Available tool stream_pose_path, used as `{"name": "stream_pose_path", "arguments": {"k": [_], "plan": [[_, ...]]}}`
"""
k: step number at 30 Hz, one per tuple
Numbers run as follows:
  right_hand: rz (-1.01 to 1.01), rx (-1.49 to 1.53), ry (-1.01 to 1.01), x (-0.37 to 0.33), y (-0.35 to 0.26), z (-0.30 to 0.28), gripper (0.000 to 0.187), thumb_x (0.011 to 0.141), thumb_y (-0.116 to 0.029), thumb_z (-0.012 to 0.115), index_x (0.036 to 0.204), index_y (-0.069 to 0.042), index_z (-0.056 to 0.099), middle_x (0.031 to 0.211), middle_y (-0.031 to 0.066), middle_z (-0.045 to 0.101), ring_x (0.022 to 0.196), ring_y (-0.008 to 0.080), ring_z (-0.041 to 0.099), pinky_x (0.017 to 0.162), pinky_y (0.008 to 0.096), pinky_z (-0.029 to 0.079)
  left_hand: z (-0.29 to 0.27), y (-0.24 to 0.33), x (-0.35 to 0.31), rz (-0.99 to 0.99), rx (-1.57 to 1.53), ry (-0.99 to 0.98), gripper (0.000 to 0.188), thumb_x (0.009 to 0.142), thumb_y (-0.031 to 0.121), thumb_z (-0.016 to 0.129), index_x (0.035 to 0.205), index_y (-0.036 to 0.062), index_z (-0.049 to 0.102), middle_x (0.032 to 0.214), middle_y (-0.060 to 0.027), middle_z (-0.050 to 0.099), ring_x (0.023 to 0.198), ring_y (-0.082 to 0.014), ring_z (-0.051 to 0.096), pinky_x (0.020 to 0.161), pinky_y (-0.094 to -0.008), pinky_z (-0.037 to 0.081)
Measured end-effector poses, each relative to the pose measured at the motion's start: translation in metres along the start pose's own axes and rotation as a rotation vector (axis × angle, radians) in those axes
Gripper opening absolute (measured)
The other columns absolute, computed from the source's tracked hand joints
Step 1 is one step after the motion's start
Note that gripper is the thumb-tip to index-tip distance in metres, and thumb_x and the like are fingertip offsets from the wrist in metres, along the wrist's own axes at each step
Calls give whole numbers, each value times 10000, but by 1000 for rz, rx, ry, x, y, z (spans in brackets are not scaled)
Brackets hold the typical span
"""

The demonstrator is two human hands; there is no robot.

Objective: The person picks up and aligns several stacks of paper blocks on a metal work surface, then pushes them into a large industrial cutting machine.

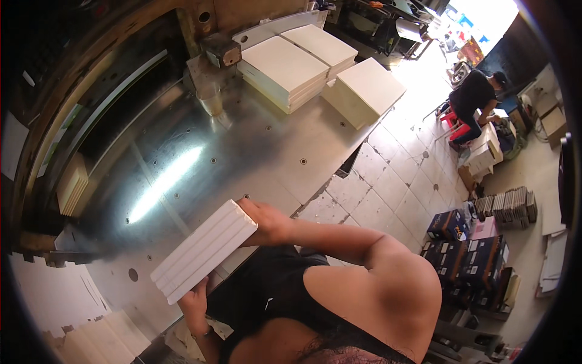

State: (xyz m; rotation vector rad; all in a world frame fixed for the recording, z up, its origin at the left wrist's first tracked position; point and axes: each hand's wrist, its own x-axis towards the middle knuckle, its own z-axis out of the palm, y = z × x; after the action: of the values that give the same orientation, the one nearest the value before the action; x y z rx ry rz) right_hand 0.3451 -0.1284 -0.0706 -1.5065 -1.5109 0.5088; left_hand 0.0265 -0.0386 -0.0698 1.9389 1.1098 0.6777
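A thick block of white paper, apparently a few book blocks stacked together [203, 252], is held on edge and slanting over the near side of the metal table [242, 164]. My right hand [267, 221] grips its upper right end, the fingers mostly hidden behind it. At the lower left end, my left hand [194, 302] holds it from below with the thumb and fingers closed on it. The block's layered side faces up, and its short right end looks slightly rough.
Tall cream paper stacks [285, 70] and another stack [367, 91] stand at the table's far end. A clear plastic cup [209, 98] is beside a metal block [221, 50]. A large machine frame lines the left. Dark boxes [451, 258] and a seated person [476, 103] are right.
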Motion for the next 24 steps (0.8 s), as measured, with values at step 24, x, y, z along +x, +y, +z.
{"name": "stream_pose_path", "arguments": {"k": [24], "plan": [[-71,-249,-125,-5,-9,-44,688,769,-282,858,1337,-75,529,1224,127,649,1217,312,581,1074,437,395,3,9,-1,-30,-60,88,665,837,371,884,1253,-81,629,1253,-203,677,1151,-315,630,1050,-421,450]]}}
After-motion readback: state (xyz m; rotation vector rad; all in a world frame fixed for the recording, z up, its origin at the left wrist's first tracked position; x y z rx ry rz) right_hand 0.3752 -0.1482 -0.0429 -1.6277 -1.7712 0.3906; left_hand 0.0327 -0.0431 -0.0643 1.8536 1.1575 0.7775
